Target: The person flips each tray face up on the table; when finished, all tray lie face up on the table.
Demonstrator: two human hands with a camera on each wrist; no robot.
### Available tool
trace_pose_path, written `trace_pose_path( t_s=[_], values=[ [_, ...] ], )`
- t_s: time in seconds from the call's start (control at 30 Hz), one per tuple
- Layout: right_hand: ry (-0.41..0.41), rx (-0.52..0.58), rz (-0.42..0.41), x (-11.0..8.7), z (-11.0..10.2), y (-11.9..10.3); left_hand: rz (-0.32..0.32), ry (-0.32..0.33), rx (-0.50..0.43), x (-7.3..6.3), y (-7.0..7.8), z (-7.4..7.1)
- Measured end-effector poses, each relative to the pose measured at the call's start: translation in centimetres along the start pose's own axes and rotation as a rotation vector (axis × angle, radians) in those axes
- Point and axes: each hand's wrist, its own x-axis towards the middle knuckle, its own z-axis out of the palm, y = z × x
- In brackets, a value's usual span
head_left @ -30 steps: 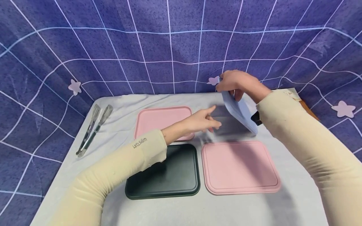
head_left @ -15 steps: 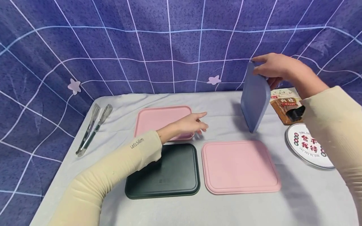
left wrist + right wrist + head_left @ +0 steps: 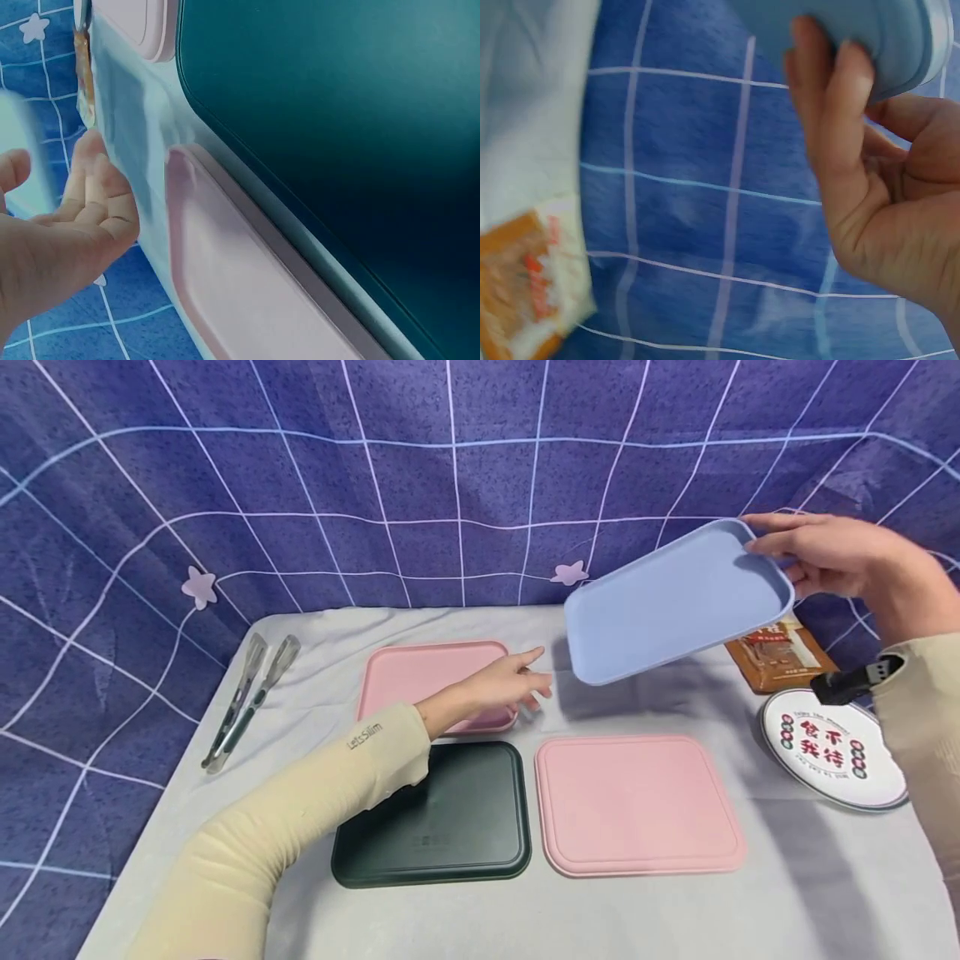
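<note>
My right hand (image 3: 832,550) grips the right end of a light blue tray (image 3: 675,602), thumb on one face and fingers on the other. The tray is held tilted above the table, its hollow side toward the head camera. In the right wrist view the fingers press on the tray (image 3: 889,45) near its rounded corner. My left hand (image 3: 501,685) hovers by the right edge of a pink tray (image 3: 420,670), fingers partly extended and holding nothing. The left wrist view shows that palm (image 3: 82,217) empty beside the pink tray (image 3: 240,277).
A dark green tray (image 3: 442,818) and a second pink tray (image 3: 637,802) lie in front. Tongs (image 3: 251,706) lie at the left. A brown packet (image 3: 780,656) and a round white plate with red characters (image 3: 832,752) are at the right. A blue curtain (image 3: 480,485) hangs behind.
My right hand has carried the blue tray up and to the right, turning it from edge-on so its hollow side shows. The left hand drew back slightly to the left, then stayed nearly still.
</note>
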Motion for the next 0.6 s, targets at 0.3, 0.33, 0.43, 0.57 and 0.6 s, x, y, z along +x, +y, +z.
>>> trace_pose_path(
  t_s=[0.3, 0.33, 0.43, 0.57, 0.6],
  values=[
    [-0.165, 0.297, -0.133, 0.9, 2.5, 4.2, 0.123, 0.088, -0.309, 0.8, -0.6, 0.0],
    [-0.172, 0.324, -0.136, 0.9, 2.6, 4.6, 0.138, 0.087, -0.355, 0.8, -0.5, -0.1],
    [-0.177, 0.367, -0.154, 1.2, 2.9, 5.7, 0.166, 0.08, -0.437, 0.8, -0.4, -0.3],
    [-0.092, 0.424, -0.16, 1.8, 3.7, 7.0, 0.163, 0.096, -0.41, 0.6, -0.4, -0.7],
    [-0.061, 0.422, -0.154, 1.9, 4.0, 7.2, 0.166, 0.107, -0.379, 0.5, -0.5, -0.7]
  ],
)
